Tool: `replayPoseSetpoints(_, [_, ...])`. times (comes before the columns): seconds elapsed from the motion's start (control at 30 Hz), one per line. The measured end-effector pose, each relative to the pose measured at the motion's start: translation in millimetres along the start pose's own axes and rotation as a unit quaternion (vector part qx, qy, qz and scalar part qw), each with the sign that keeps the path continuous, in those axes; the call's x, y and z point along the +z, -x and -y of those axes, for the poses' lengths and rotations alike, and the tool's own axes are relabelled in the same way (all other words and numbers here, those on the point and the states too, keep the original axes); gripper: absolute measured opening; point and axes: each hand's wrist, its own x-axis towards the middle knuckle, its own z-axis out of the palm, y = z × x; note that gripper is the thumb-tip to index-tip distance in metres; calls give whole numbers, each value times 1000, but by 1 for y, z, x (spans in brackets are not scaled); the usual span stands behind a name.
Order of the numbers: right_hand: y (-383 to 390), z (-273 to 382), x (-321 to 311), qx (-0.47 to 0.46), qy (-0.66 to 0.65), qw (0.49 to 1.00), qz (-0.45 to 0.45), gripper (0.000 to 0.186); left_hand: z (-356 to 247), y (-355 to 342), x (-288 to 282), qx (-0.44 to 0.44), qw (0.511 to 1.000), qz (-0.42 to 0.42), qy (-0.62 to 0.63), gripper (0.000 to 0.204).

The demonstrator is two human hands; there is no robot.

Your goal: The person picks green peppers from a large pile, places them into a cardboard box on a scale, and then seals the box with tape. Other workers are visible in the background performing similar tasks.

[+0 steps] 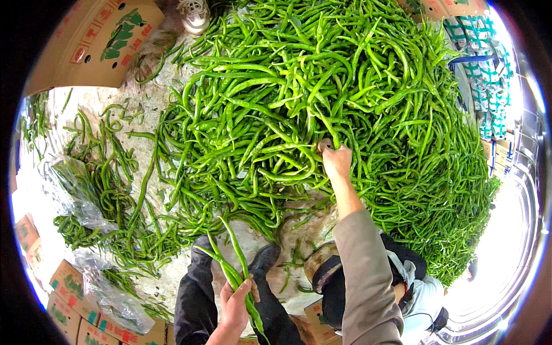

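A large heap of long green chili peppers (276,98) fills the middle and right of the head view. My left hand (236,307) is closed round a few long green peppers (229,261), held above my dark-trousered legs, their tips pointing up and away. My right hand (336,161) reaches into the middle of the heap with its fingers curled round a green pepper (326,122). Other peppers partly hide those fingertips.
Looser, darker peppers (106,190) lie left beside clear plastic bags (115,299). Printed cardboard boxes (72,290) stand lower left; a large carton (92,46) is upper left. Another person (420,293) is close by my right arm. A light shoe (194,16) shows at the top.
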Motion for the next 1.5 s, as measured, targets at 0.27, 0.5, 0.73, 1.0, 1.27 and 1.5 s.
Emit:
replayPoseSetpoints(0.27, [3,18,-8,176,-29,978,112,21,5,2,-4,-5,999,-26,33,17])
replayPoseSetpoints(0.5, [62,-33,-79,283,-246,882,285,19,5,0,-3,8,1000,4,19,18])
replayPoseSetpoints(0.73, [118,-83,-95,284,-325,852,296,25,5,-2,0,7,1000,5,1,15])
replayPoseSetpoints(1.0, [176,-97,-114,-10,-133,975,-175,13,-2,17,9,2,999,39,0,18])
replayPoseSetpoints(1.27, [253,-4,-228,84,-271,959,-6,17,31,24,-52,111,993,14,-28,14])
replayPoseSetpoints(1.5, [258,32,-232,38,-215,976,5,22,74,49,-102,117,993,-15,-1,16])
